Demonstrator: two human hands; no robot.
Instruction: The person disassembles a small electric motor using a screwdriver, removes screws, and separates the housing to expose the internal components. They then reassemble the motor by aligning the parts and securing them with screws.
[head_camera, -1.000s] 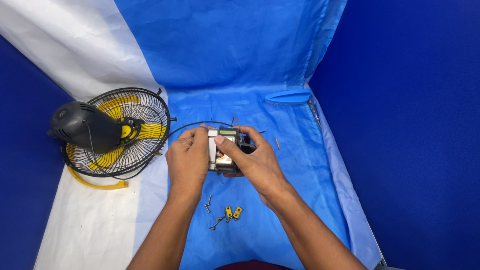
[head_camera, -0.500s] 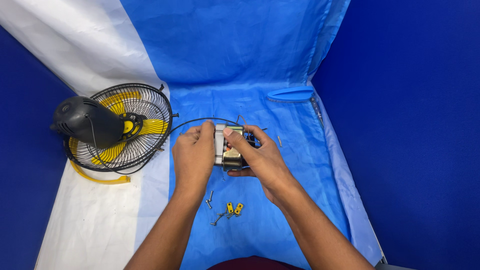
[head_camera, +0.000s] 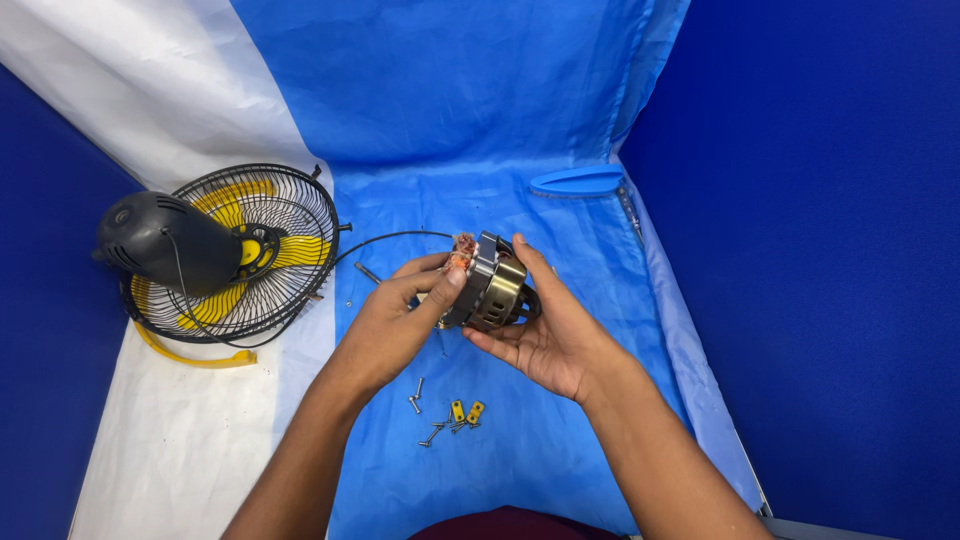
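Note:
Both my hands hold a small fan motor (head_camera: 492, 285) above the blue sheet. It has a silver body, a brass-coloured end cover and copper windings showing at its left end. My left hand (head_camera: 392, 325) pinches its left side with thumb and fingers. My right hand (head_camera: 548, 328) cradles it from underneath and behind, palm up. A black cable (head_camera: 385, 240) runs from the motor towards the fan.
A black wire fan cage with yellow blades and a black rear housing (head_camera: 165, 240) lies at the left. A yellow strip (head_camera: 190, 355) curves below it. Several loose screws (head_camera: 425, 410) and two yellow clips (head_camera: 465, 411) lie near me. A blue flat tool (head_camera: 578, 182) rests at the back.
The motor has been tilted and turned, so its brass end now faces me. My right hand has slid under it, palm up.

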